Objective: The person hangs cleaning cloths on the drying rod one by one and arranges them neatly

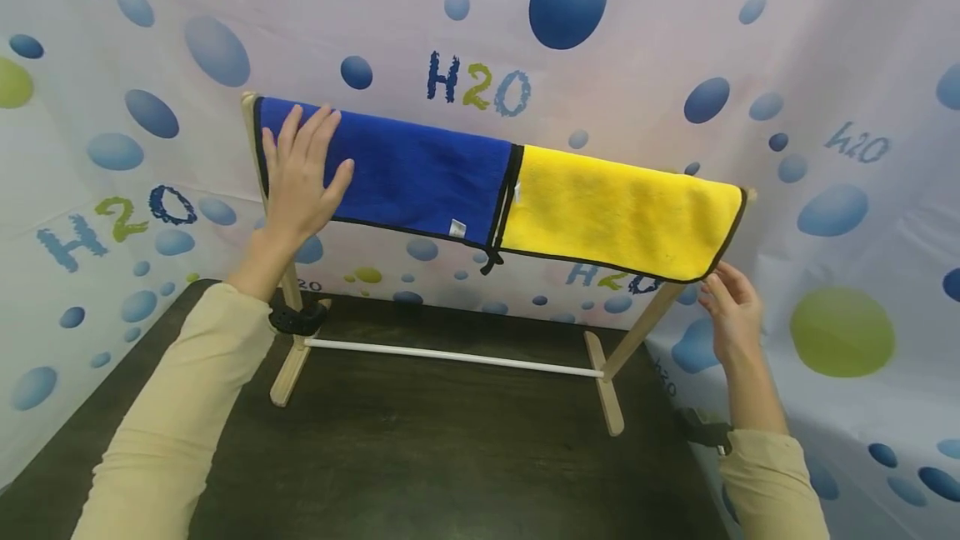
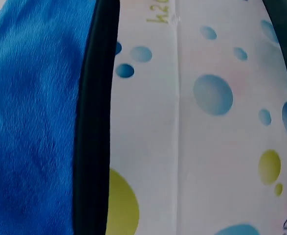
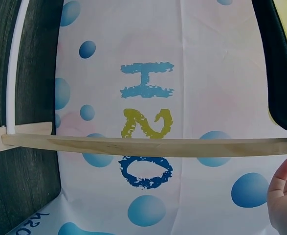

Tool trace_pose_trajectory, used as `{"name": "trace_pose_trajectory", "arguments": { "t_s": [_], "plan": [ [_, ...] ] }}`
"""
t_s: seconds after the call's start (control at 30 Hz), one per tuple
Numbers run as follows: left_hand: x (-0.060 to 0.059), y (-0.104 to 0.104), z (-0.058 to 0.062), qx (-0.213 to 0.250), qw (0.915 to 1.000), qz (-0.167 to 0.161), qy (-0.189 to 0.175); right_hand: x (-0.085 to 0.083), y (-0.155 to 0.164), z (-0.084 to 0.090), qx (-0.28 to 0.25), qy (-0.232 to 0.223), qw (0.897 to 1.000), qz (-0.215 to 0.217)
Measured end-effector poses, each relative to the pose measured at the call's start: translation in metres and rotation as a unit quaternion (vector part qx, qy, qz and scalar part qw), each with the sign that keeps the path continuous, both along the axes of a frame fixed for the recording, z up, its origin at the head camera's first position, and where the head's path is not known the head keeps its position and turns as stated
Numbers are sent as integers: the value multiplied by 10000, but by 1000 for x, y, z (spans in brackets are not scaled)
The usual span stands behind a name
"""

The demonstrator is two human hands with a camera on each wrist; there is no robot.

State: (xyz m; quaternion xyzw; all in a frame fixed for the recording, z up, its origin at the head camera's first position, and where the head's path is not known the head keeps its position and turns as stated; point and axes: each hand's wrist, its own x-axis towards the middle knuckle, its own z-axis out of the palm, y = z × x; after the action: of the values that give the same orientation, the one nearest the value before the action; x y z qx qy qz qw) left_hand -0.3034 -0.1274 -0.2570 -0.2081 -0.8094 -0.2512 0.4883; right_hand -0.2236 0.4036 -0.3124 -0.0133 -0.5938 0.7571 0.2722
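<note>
Both towels were already hung side by side over the wooden rack [image 1: 296, 357], standing toward the table's [image 1: 450, 457] far edge. The left hand [image 1: 300, 177] was laid flat, fingers spread, on the blue towel [image 1: 420, 169]; the yellow towel's [image 1: 615, 211] lower right corner was pinched by the right hand [image 1: 731, 315]. Smoothing was judged to remain. Open room was left in front.

Three cameras look at one drying rack [image 1: 450, 352].
The head view looks down from above; both wrist views sit very close, sharing its spotted curtain [image 1: 675, 23].
</note>
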Motion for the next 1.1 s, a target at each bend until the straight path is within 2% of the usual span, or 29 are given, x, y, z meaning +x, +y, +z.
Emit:
{"name": "trace_pose_trajectory", "arguments": {
  "t_s": [0.07,0.2,0.6,0.8,0.97,1.1],
  "plan": [
    [-1,-6,5,-329,9990,108,-271,-1,-1,0,25,-50,10000,6],
    [-1,-12,8,-535,9965,248,-596,-4,-2,2,56,-72,9999,-75],
    [2,-20,15,-379,9919,592,-1062,-7,-2,7,10,-300,9991,-285],
    [5,-22,19,-345,9892,549,-1318,-8,-1,7,77,-247,9993,-286],
    [7,-26,14,-341,9900,502,-1270,-8,0,6,84,-190,9994,-287],
    [6,-27,4,-383,9897,387,-1328,-7,2,4,64,-230,9995,-218]
  ]
}}
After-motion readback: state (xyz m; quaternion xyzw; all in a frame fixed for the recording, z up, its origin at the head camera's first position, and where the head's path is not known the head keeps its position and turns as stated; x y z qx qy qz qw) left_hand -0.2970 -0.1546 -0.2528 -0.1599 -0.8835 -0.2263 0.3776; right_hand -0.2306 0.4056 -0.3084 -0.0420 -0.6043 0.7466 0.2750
